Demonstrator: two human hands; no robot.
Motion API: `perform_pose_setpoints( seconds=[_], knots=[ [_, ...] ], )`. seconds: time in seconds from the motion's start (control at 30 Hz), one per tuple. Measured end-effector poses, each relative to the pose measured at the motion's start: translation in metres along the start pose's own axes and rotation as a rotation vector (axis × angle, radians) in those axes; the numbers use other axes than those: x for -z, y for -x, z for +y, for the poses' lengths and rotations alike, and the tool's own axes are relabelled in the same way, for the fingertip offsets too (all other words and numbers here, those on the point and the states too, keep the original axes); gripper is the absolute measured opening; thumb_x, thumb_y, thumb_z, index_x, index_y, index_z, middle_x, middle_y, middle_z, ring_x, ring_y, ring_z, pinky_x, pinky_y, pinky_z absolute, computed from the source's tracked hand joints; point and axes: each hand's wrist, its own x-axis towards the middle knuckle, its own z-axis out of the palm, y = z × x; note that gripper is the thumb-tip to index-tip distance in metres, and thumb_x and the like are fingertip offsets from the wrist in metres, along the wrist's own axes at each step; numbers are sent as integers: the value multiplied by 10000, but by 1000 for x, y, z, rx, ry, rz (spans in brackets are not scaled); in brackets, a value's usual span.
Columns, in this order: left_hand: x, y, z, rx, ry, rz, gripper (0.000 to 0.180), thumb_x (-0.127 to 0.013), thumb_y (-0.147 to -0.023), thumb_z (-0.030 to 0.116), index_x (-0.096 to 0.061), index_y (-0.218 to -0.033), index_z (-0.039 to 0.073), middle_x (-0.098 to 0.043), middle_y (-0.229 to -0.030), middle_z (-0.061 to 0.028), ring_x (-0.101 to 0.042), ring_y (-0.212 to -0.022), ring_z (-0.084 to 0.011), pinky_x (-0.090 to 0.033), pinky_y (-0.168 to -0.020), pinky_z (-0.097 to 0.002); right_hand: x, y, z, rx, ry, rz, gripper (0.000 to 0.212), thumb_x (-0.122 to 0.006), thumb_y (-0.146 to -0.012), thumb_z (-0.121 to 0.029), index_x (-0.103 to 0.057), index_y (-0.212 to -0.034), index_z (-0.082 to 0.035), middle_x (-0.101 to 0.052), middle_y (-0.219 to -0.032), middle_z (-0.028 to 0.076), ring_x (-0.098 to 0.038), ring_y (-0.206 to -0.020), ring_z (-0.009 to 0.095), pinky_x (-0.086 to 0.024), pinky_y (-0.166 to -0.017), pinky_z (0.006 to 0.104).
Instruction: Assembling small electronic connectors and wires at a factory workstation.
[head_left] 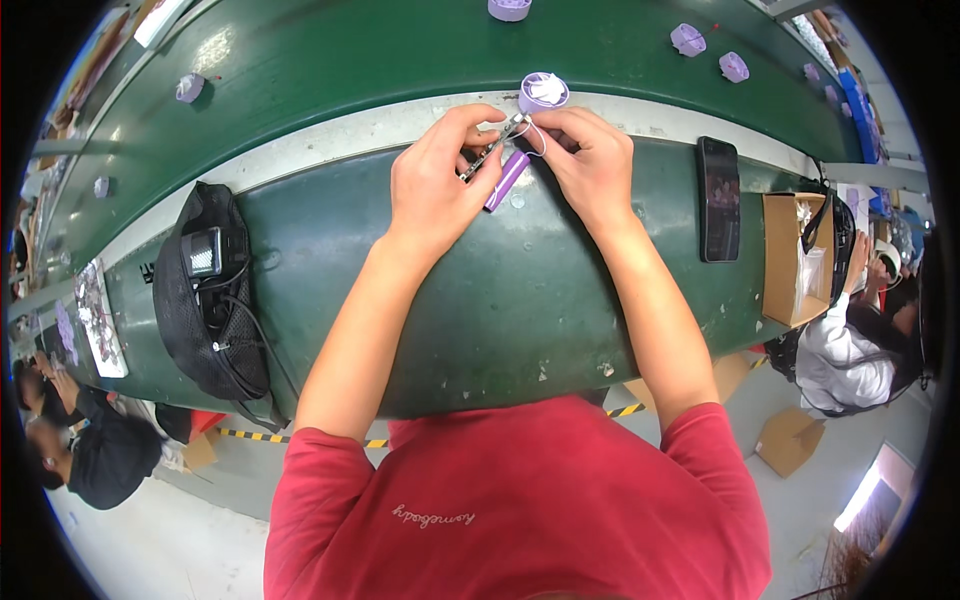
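My left hand (435,180) is closed around a thin, narrow circuit board (480,163), gripping it between thumb and fingers. My right hand (596,165) pinches a thin white wire (541,138) near a small white connector (518,118) at the board's upper end. Whether the connector is seated cannot be made out. A purple cylindrical battery (508,182) lies between my hands, with the looping wire beside it. Just beyond my fingertips is a round lilac housing (543,92) with white fan blades inside.
Several lilac housings (688,40) are spread over the green surface (400,60) beyond the pale ledge (300,150). At right lie a black phone (718,200) and a cardboard box (785,260); at left, a black mesh bag (185,330) with cables. Other people work at both sides.
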Motion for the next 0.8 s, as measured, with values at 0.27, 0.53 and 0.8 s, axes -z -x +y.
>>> perform_pose_setpoints(
  seconds=[0.27,0.53,0.8],
  knots=[
    [1,1,0,4,33,-25,369,-756,-828,-25,-648,-1162,88,-729,-1005,-50,-732,-919,-128,-530,-652,-238,1,0,-2,-16,9,-22,138,-809,-831,-50,-754,-950,-9,-724,-839,64,-661,-698,123,-512,-618,257],
    [1,0,0,12,27,-29,376,-751,-831,-26,-651,-1176,85,-711,-957,-53,-712,-875,-122,-534,-658,-240,-1,0,0,-66,-32,-28,152,-823,-804,-70,-748,-927,-22,-710,-829,81,-679,-700,175,-531,-622,292],
    [-1,-4,1,157,77,187,273,-710,-865,-31,-657,-1124,34,-673,-971,-50,-631,-808,-77,-507,-633,-215,13,-8,-10,2,-70,-222,142,-796,-834,-56,-736,-957,-19,-681,-817,29,-574,-635,84,-441,-559,240]
  ],
)
